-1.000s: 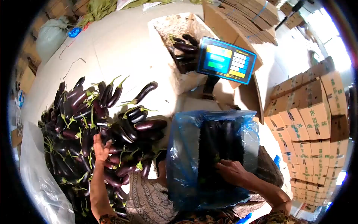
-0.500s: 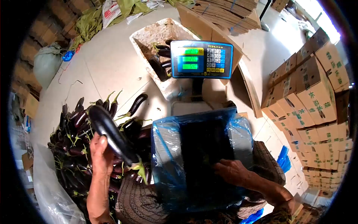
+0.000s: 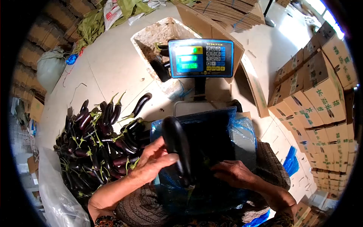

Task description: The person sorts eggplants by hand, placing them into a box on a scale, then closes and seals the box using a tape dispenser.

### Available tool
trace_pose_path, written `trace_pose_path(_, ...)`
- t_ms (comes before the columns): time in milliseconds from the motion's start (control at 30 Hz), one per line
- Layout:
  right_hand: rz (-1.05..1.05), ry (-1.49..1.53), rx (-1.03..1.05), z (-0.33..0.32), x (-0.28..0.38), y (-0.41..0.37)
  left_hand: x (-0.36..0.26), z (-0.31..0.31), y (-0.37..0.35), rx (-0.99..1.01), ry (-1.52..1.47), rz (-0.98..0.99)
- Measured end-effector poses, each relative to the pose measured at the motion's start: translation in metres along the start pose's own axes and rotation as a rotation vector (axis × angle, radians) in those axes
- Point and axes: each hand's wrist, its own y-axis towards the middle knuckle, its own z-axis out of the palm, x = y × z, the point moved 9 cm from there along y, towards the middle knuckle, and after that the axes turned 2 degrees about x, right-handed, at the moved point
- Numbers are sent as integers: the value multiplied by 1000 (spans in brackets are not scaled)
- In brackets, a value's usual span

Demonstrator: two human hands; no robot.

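Observation:
My left hand (image 3: 157, 159) grips a large dark purple eggplant (image 3: 177, 145) round its side and holds it over the left part of a box lined with blue plastic film (image 3: 242, 130). The eggplant's rounded end points up and away; its stem end hangs towards me. Inside the box, my right hand (image 3: 234, 173) has its fingers curled down over the dark contents. What those fingers hold, if anything, is lost in shadow. To the left of the box lies a large heap of eggplants (image 3: 96, 155) with green stems.
A digital scale display (image 3: 200, 58) stands behind the box. Beyond it, a worn white foam box (image 3: 145, 39) holds several eggplants. Printed cartons (image 3: 321, 94) are stacked at the right, flattened cardboard (image 3: 230, 13) at the back. Clear plastic sheeting (image 3: 56, 185) lies at the lower left.
My left hand has carried the eggplant right, from above the heap to over the lined box. My right hand stays in the box, almost unmoved.

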Motion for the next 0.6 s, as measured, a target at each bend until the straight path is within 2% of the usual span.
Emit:
trace_pose_path(33, 9, -3, -6, 1, -1, 0, -8, -5, -3, 3, 10, 35)
trace_pose_path(200, -19, -64, -31, 6, -9, -1, -30, -66, -20, -333, 128, 74)
trace_pose_path(333, 9, -70, -57, 4, -7, 3, -45, -109, -34, -498, 142, 212)
trace_pose_path(467, -15, -70, -51, 5, -7, 7, -45, -163, -50, -659, 242, 179)
trace_pose_path(600, -10, -46, -36, 8, -9, 10, -1, -240, -72, -803, 424, 38)
